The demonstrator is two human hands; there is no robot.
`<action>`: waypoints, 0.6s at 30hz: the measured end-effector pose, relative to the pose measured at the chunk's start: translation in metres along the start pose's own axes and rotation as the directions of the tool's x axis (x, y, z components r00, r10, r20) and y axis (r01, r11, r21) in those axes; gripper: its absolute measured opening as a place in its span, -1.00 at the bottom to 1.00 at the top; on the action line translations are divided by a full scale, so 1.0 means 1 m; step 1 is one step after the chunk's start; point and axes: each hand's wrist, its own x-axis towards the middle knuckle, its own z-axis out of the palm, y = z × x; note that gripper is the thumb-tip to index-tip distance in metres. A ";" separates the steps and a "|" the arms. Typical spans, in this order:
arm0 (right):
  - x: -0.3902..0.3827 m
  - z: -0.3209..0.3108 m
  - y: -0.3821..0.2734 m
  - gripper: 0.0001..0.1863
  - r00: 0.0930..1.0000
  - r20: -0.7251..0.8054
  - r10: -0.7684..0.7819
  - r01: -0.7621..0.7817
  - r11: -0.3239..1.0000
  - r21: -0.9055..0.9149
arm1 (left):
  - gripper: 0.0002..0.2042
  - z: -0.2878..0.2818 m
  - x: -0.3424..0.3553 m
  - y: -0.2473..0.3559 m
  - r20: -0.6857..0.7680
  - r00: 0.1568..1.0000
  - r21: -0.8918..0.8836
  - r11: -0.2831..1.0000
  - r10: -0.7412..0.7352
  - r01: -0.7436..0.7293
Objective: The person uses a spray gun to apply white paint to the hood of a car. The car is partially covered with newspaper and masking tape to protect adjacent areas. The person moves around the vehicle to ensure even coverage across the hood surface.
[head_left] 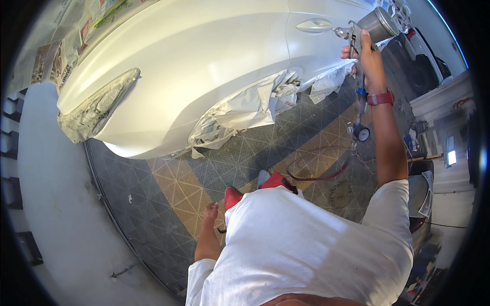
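My right hand is raised at the upper right, its fingers wrapped around a metal spray gun. A grey metal cup sits on top of the gun. Below the grip hang a blue fitting and a round pressure gauge, with a red air hose looping down from there. Close to the gun's nozzle is the door handle of a white car body. My left hand hangs low beside my leg, away from the car; its fingers are too small and turned to read.
Masking paper covers the wheel opening, and more wraps the lamp area at the left. A pale wall stands on the left. Patterned grey and tan tiles make up the floor. A lit work lamp is at the right.
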 end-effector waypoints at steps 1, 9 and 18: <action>0.001 0.002 -0.003 -0.27 1.000 0.024 -0.014 0.013 1.000 0.008 | -0.50 0.001 0.001 -0.008 -0.027 0.997 0.076 0.995 0.066 -0.064; -0.044 0.052 -0.045 -0.30 0.960 0.275 -0.058 0.026 0.993 0.119 | -0.54 -0.002 -0.026 0.008 0.073 0.994 -0.036 0.996 -0.081 0.084; -0.117 0.141 -0.101 -0.33 0.751 0.620 -0.227 0.155 0.973 0.168 | -0.46 0.004 -0.023 0.001 0.036 0.998 0.040 0.998 -0.052 0.050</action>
